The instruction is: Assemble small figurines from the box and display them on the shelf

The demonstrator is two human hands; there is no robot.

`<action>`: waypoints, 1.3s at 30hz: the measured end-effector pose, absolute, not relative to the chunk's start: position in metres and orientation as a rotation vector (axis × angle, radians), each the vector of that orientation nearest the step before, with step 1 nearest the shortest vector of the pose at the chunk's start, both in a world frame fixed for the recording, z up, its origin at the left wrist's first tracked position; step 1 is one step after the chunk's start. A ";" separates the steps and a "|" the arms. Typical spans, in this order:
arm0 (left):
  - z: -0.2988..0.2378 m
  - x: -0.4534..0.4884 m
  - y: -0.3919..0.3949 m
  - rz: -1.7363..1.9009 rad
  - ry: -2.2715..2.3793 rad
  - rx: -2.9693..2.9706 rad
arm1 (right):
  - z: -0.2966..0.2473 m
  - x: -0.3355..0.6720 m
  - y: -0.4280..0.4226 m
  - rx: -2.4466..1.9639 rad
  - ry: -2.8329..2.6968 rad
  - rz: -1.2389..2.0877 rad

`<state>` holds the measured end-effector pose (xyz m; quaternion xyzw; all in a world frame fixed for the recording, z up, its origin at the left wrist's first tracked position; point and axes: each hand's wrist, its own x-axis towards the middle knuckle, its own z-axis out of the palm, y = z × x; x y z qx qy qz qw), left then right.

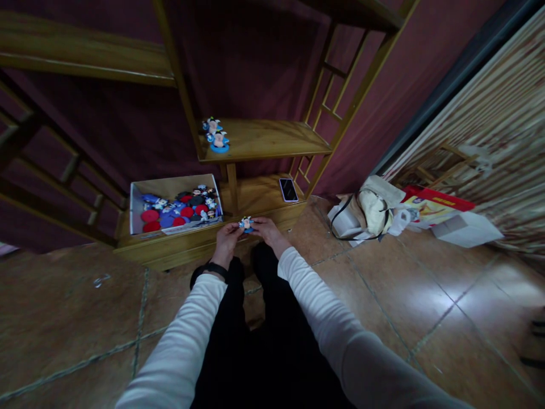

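Observation:
Both my hands meet over the front edge of the low wooden shelf and pinch one small cartoon figurine [246,224] with a blue base between them. My left hand [226,237] grips it from the left, my right hand [266,228] from the right. Just left of my hands sits an open cardboard box [147,190] holding several more figurines and red and blue round bases. Two figurines [216,135] on blue bases stand on the middle shelf board [272,139] above.
A phone [288,189] lies flat on the bottom shelf board. On the tiled floor to the right lie a beige bag with a black strap [370,211], a red-and-yellow box [434,204] and a white box [466,229]. My black-trousered legs are below.

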<state>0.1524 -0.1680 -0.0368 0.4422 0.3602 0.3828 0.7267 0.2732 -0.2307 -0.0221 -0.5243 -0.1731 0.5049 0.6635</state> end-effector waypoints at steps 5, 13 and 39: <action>-0.039 0.154 -0.167 0.847 0.788 0.990 | -0.019 0.272 -0.228 -1.224 -0.383 1.140; -0.035 0.156 -0.167 0.796 0.728 0.978 | -0.022 0.272 -0.226 -1.215 -0.364 1.101; -0.039 0.154 -0.164 0.785 0.733 0.964 | -0.026 0.275 -0.228 -1.118 -0.363 1.142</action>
